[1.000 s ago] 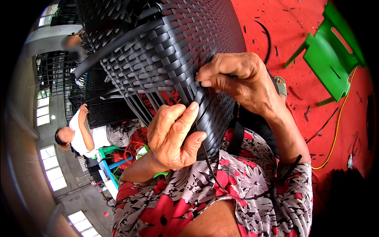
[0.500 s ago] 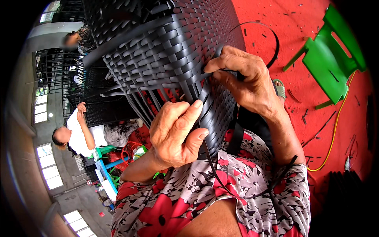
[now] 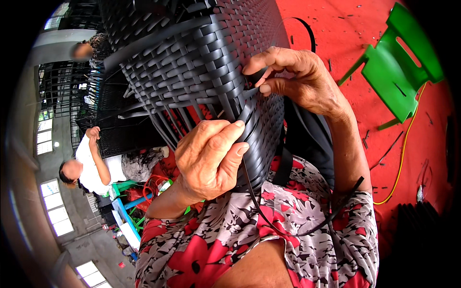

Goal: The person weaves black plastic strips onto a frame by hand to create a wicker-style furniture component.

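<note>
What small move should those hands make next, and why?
Perhaps the right hand should gently pull the strip snug. The strip runs from the edge of the weave to that hand, and the left hand touches the weave just below, which could steady it.

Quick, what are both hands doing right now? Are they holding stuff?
Left hand: a fingertip against the black weave; can't tell if it's gripping anything.
Right hand: closed, pinching a black strip.
</note>
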`<state>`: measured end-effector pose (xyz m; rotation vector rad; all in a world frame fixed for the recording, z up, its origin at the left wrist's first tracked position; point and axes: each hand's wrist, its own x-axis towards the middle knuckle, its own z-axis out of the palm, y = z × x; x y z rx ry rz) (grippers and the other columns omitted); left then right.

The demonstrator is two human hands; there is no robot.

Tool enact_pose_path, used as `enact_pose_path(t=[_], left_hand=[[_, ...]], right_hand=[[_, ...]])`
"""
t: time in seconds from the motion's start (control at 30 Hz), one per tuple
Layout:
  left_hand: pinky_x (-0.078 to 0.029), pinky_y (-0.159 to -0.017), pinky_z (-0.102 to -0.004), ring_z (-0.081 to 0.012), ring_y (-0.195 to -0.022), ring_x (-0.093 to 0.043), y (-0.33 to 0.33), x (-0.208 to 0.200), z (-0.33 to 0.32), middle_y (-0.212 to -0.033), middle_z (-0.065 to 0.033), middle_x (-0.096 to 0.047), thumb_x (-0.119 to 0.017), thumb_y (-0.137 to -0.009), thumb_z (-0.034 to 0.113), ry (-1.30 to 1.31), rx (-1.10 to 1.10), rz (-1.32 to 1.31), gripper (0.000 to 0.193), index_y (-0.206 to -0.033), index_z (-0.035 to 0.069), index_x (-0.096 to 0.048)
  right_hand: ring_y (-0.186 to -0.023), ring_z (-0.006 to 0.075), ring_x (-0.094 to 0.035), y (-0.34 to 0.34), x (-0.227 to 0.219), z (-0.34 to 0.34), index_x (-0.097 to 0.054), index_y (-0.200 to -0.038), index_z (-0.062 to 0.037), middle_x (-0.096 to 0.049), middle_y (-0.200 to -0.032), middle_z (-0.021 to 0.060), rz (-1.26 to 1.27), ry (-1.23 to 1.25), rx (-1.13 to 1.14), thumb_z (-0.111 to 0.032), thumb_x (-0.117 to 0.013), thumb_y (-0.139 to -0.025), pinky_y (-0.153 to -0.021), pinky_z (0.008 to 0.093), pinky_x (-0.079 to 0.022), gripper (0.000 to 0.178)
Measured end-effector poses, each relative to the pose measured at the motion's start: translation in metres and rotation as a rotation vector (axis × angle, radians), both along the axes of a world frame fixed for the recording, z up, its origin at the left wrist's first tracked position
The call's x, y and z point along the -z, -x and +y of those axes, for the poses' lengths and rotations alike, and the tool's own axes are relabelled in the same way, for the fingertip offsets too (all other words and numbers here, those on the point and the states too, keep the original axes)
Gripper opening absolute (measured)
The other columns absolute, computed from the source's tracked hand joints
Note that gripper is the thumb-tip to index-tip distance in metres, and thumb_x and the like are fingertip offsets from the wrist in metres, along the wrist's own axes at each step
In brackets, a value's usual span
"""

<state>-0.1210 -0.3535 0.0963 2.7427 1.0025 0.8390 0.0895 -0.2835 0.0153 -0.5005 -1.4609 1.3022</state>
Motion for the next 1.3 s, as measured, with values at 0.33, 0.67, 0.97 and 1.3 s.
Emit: enact_pose_path(t=[0.33, 0.67, 0.97, 1.3], left_hand=[[-0.047, -0.051, -0.0278, -0.0189, -0.053, -0.058, 0.002, 0.006, 0.000, -0.068, -0.0087, -0.059, -0.075, -0.084, 0.012, -0.005, -0.133, -0.221, 0.021, -0.089, -0.003, -0.061], [-0.040, -0.045, -0.0270, -0.0112, -0.051, -0.051, -0.002, -0.017, 0.022, -0.064, -0.0056, -0.056, -0.067, -0.086, 0.001, -0.097, -0.140, -0.235, 0.010, -0.080, -0.001, -0.060], [-0.032, -0.045, -0.0257, -0.0107, -0.052, -0.038, 0.042, -0.053, -0.008, -0.069, -0.0089, -0.048, -0.050, -0.099, 0.016, 0.055, 0.288, -0.766, 0.025, -0.092, -0.007, -0.052], [-0.049, -0.073, -0.0298, -0.0242, -0.086, -0.061, 0.040, -0.011, 0.027, -0.111, -0.0176, -0.062, -0.058, -0.093, 0.007, -0.302, -0.129, -0.815, 0.013, -0.095, -0.003, -0.066]], right_hand=[[-0.077, 0.0188, -0.070, 0.012, -0.029, -0.012, -0.055, -0.106, -0.0001, -0.067, -0.077, 0.0115, -0.117, 0.009, 0.085, 0.007, -0.061, -0.078, -0.064, 0.0313, -0.054, 0.029], [-0.080, 0.0231, -0.067, 0.001, -0.057, -0.065, -0.060, -0.118, 0.0027, -0.069, -0.106, 0.0108, -0.592, -0.263, 0.524, 0.005, -0.067, -0.075, -0.073, 0.0319, -0.056, 0.043], [-0.101, 0.0330, -0.061, 0.020, -0.092, -0.066, -0.061, -0.114, 0.0042, -0.065, -0.106, 0.0166, -0.540, -0.644, 0.517, -0.022, -0.065, -0.086, -0.085, 0.0438, -0.048, 0.039], [-0.048, 0.0075, -0.048, 0.006, -0.130, -0.058, -0.069, -0.085, 0.0021, -0.064, -0.069, 0.0088, -0.121, -0.326, 0.304, -0.009, -0.067, -0.087, -0.044, 0.0225, -0.034, 0.011]])
